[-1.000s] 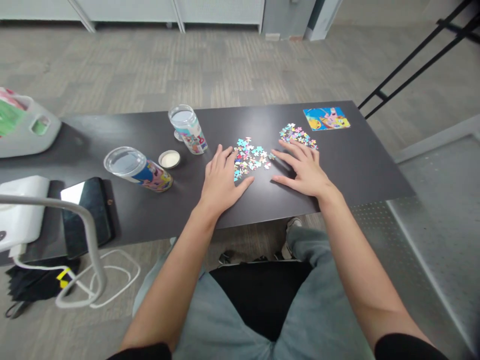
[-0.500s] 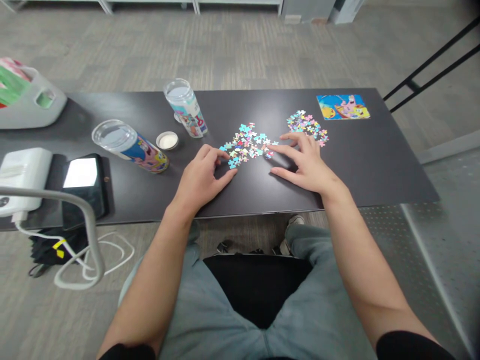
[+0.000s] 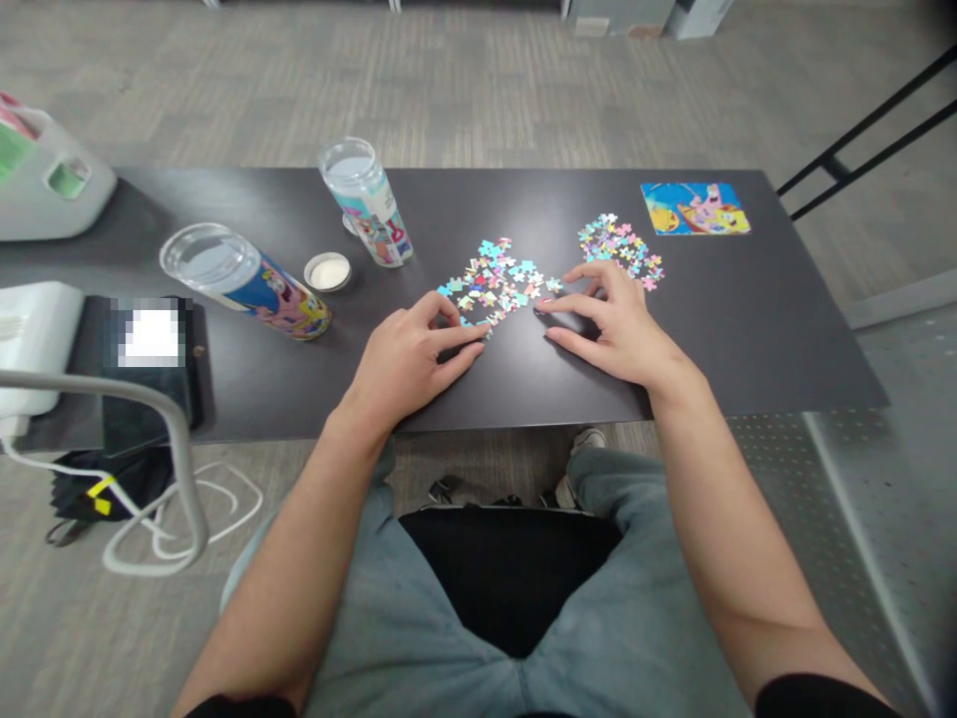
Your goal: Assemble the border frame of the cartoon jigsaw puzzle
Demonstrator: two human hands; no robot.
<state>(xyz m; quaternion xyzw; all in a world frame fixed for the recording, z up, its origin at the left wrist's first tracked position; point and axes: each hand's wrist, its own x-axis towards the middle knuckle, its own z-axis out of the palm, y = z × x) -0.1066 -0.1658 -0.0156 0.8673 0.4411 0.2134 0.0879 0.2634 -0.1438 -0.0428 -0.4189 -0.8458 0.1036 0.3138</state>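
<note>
A loose pile of small jigsaw puzzle pieces (image 3: 497, 279), mostly light blue and multicoloured, lies on the dark table between my hands. My left hand (image 3: 411, 349) is at the pile's near left edge. Its index fingertip touches pieces there, with the thumb stretched out just below. My right hand (image 3: 617, 324) reaches in from the other side, fingers spread, its index fingertip at the pile's right edge by a small dark-looking piece. Beyond the right hand sits a second heap of puzzle pieces (image 3: 620, 247), partly behind the fingers. Neither hand lifts anything that I can see.
A cartoon picture card (image 3: 695, 209) lies at the back right. To the left stand two clear-topped printed canisters, one blue and yellow (image 3: 276, 294), one pale (image 3: 374, 214), beside a round white lid (image 3: 327, 271). Farther left are a dark device (image 3: 150, 399), a white charger (image 3: 34, 339) and a basket (image 3: 56, 184).
My left hand has shifted slightly right, its index finger now extended over the pile's near edge. My right hand stays almost where it was. The whole view has tilted a little.
</note>
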